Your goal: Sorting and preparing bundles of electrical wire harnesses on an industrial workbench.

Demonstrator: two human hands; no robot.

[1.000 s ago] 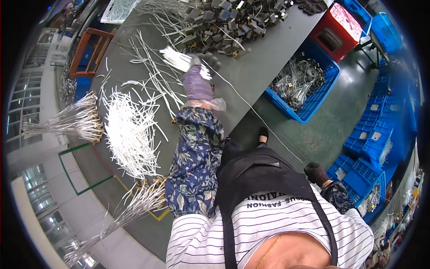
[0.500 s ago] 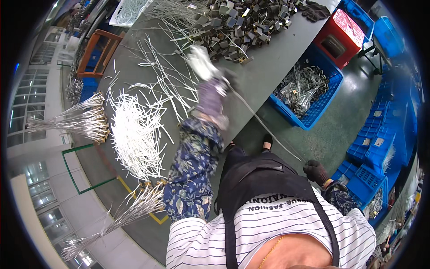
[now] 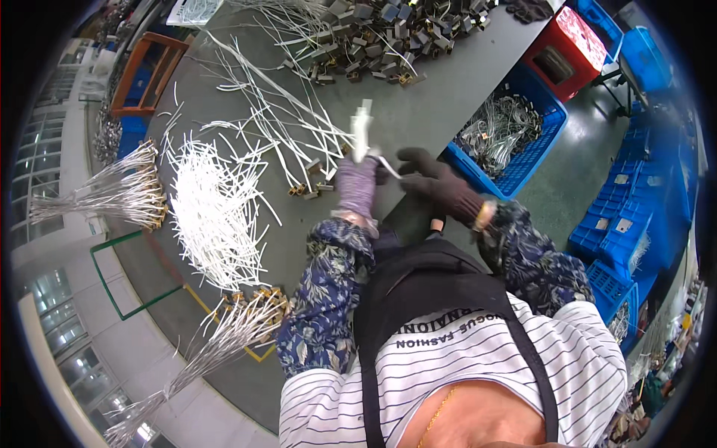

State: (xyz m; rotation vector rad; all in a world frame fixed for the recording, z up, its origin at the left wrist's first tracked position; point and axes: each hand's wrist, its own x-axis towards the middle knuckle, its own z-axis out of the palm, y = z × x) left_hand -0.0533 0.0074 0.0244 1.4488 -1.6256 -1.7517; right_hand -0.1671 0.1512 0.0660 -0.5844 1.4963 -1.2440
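Observation:
My left hand (image 3: 354,185), in a purple-grey glove, is closed round a short bundle of white tubes (image 3: 361,128) that stands up out of the fist over the grey table. A thin white strand (image 3: 388,167) curves from that hand toward the right one. My right hand (image 3: 442,181), in a dark brown glove, hovers just beside it with fingers stretched and apart. Whether its fingertips touch the strand is hard to see. Left of the hands, several small metal-ended pieces (image 3: 310,181) with white wires lie on the table.
A large pile of white tubes (image 3: 216,213) covers the table's left part, with tied wire bundles (image 3: 112,190) at its edge. Dark metal blocks (image 3: 381,37) are heaped at the far side. A blue crate (image 3: 554,127) of wired parts stands right, beside a red box (image 3: 565,54).
My right hand has come up from the lower right to beside the left hand. The long strand stretched between them no longer shows. The left hand has moved slightly right and nearer.

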